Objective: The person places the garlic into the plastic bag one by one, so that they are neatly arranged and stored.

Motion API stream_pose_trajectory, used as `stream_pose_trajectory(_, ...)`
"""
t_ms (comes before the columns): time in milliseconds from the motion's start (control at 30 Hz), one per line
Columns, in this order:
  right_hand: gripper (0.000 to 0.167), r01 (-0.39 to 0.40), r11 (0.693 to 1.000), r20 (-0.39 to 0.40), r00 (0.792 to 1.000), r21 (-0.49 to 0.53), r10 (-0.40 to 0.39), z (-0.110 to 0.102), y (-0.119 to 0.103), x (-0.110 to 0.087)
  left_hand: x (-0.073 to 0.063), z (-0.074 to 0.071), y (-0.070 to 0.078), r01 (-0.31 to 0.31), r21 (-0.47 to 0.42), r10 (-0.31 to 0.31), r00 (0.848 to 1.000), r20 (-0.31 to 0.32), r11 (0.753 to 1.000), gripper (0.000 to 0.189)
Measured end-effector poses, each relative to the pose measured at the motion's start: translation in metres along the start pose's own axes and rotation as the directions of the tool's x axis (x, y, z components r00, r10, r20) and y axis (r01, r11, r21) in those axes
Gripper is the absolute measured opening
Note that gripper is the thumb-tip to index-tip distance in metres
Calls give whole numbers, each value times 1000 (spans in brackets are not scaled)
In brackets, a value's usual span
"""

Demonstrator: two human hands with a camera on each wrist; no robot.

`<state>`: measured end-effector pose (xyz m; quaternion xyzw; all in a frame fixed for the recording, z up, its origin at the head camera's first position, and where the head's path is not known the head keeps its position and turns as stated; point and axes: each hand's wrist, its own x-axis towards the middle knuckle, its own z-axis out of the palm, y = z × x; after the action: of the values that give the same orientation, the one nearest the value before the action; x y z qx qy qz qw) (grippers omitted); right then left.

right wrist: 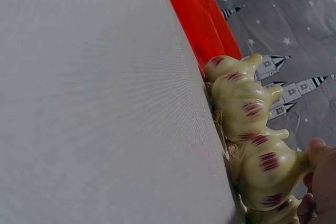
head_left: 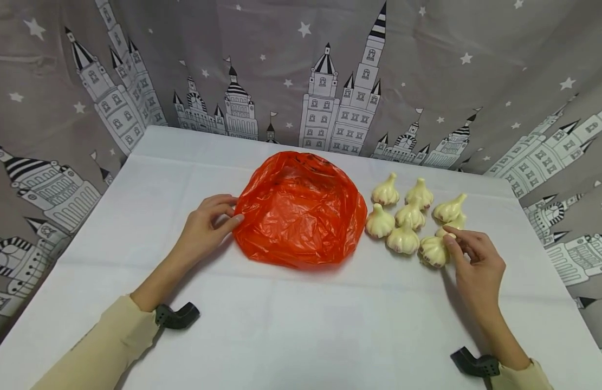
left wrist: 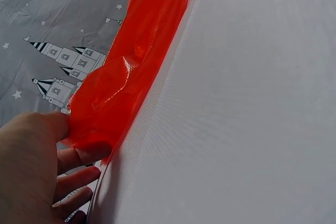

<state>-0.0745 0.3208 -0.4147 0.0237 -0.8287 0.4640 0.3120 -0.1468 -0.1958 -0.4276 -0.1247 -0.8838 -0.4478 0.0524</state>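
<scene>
Right hand (head_left: 481, 260): We see thumb and fingers pinching the stem of the front garlic bulb (head_left: 433, 252), which sits on the table (head_left: 301, 330) at the near edge of a cluster.
Left hand (head_left: 203, 230): Across the table, thumb and fingers are clamped on the left rim of the red bag (head_left: 301, 227).
Stem grip: Pinched by its stem alone, the bulb could, we judge, twist or slip free, its surface looking smooth and glossy.
Neighbours: At least 7 other bulbs (head_left: 403, 239) crowd close by; a sideways drag could knock 1 of them rolling.
Bag rim: The film looks thin and slack, so we would expect the mouth to sag if the left fingers loosened, or the bag to slide if they tugged.
Bag mouth: It gapes upward; inside, we see only creased red film. The bulbs lie outside, to its right, the nearest 1 just beside its wall.
Backdrop (head_left: 261, 32): Grey cloth printed with castles and stars stands beyond the table.
</scene>
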Motion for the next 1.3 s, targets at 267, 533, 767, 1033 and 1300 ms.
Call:
stream_pose_trajectory(267,15,25,994,-53,998,-105,-31,10,-32,4,-1,-7,0,-4,30,5,1000,-22,1000,16)
stream_pose_trajectory(533,13,-18,993,-59,998,-118,11,11,-24,7,1,-11,2,-26,16,26,999,-32,1000,15)
stream_pose_trajectory(767,12,-40,996,-77,996,-83,34,4,-15,20,2,-8,2,-19,7,19,999,-33,1000,16)
stream_pose_trajectory(1033,18,-84,988,-90,991,126,95,-5,-40,32,2,-2,0,-5,8,5,1000,-27,1000,16)
stream_pose_trajectory(1300,17,-90,985,-70,992,146,101,4,-46,31,2,2,1,-2,9,2,1000,-9,1000,16)
